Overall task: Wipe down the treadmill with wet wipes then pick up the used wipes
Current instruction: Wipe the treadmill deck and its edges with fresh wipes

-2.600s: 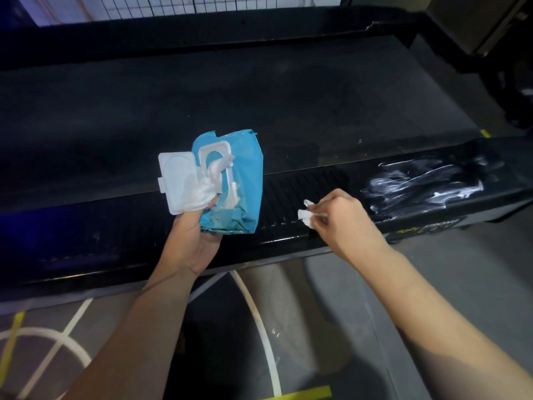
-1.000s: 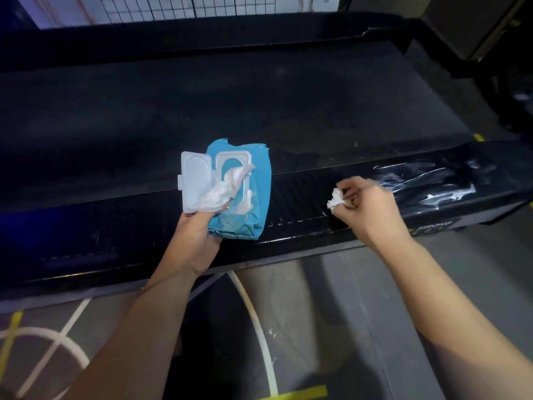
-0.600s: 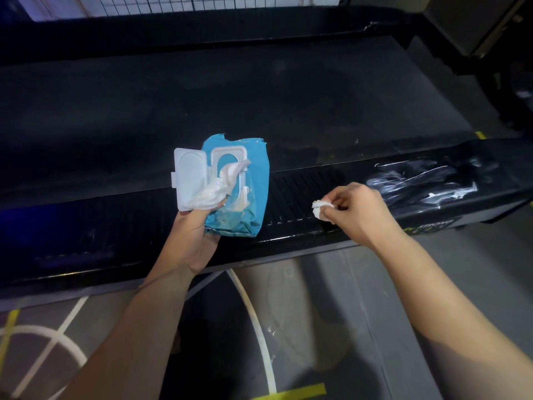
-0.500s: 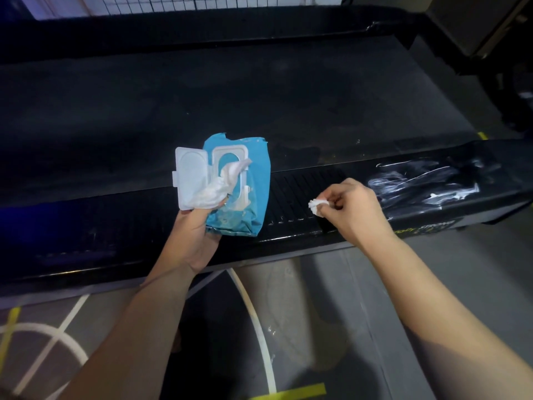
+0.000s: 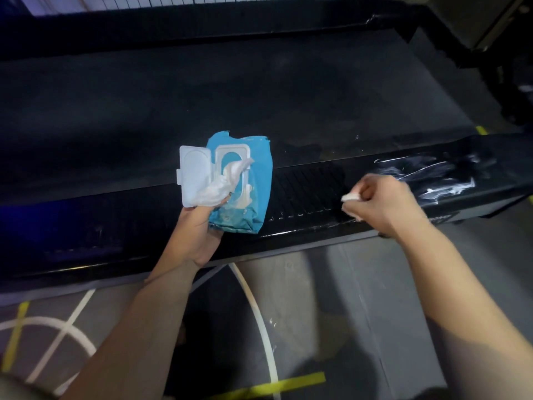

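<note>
A black treadmill [image 5: 259, 90] lies across the view, its ribbed rear cover [image 5: 308, 192] nearest me. My left hand [image 5: 199, 229] grips a blue wet wipe pack [image 5: 256, 194] above that cover. The pack's white lid [image 5: 193, 171] is flipped open, and a fresh wipe [image 5: 222, 186] sticks out and hangs over my thumb. My right hand [image 5: 380, 203] pinches a small crumpled white wipe [image 5: 350, 196] and presses it on the ribbed cover, right of the pack.
White wet streaks [image 5: 432, 177] shine on the cover's right part. Below the treadmill is a grey floor [image 5: 317, 298] with white curved lines and yellow tape marks. A dark frame [image 5: 504, 67] stands at the far right.
My right hand has rubbed the crumpled wipe back and forth along the ribbed cover, and now sits further right again. The left hand keeps the open pack nearly still.
</note>
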The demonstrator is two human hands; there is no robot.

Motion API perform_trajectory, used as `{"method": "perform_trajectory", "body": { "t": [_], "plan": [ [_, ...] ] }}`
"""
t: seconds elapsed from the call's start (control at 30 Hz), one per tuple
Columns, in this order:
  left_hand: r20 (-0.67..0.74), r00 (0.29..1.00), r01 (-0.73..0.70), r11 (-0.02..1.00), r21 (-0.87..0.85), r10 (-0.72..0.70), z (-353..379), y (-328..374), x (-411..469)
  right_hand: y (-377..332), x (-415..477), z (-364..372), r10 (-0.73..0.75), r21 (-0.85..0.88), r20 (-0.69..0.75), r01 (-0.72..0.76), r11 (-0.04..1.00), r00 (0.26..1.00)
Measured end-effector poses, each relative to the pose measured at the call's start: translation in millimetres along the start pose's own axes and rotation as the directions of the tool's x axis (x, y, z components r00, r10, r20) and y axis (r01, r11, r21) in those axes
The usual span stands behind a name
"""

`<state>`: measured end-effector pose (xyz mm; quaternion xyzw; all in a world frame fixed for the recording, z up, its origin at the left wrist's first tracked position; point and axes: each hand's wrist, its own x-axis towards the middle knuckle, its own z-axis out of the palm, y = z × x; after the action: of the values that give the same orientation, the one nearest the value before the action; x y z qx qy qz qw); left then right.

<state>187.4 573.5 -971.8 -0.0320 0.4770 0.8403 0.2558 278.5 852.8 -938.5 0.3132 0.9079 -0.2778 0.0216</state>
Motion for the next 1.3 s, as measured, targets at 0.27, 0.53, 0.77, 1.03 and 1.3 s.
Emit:
{"method": "perform_trajectory", "body": {
  "t": [0.27, 0.53, 0.77, 1.03, 1.3],
  "plan": [
    [-0.037, 0.999, 0.039, 0.999, -0.035, -0.04, -4.1, -1.6, 4.2, -13.2, 0.4, 35.7, -0.294, 0.109, -0.059, 0.299, 0.948, 0.954],
    [-0.069, 0.997, 0.037, 0.996, -0.079, -0.043, -7.4, -2.8, 4.3, -6.6, 3.0, 34.0, -0.266, -0.093, -0.125, 0.255, 0.962, 0.956],
    [-0.133, 0.991, -0.01, 0.977, -0.214, -0.02, -10.7, -3.7, 8.5, -51.4, -22.4, 96.8, -0.567, 0.088, -0.098, 0.575, 0.813, 0.818],
    [-0.136, 0.99, -0.004, 0.976, -0.22, -0.027, -11.3, -3.2, 7.9, -57.7, -10.9, 103.6, -0.424, 0.077, -0.171, 0.441, 0.894, 0.889],
    [-0.134, 0.99, 0.007, 0.979, -0.204, -0.035, -10.7, -1.6, 6.8, -73.1, 0.8, 73.5, -0.253, -0.028, 0.167, 0.261, 0.965, 0.953]
  ]
}}
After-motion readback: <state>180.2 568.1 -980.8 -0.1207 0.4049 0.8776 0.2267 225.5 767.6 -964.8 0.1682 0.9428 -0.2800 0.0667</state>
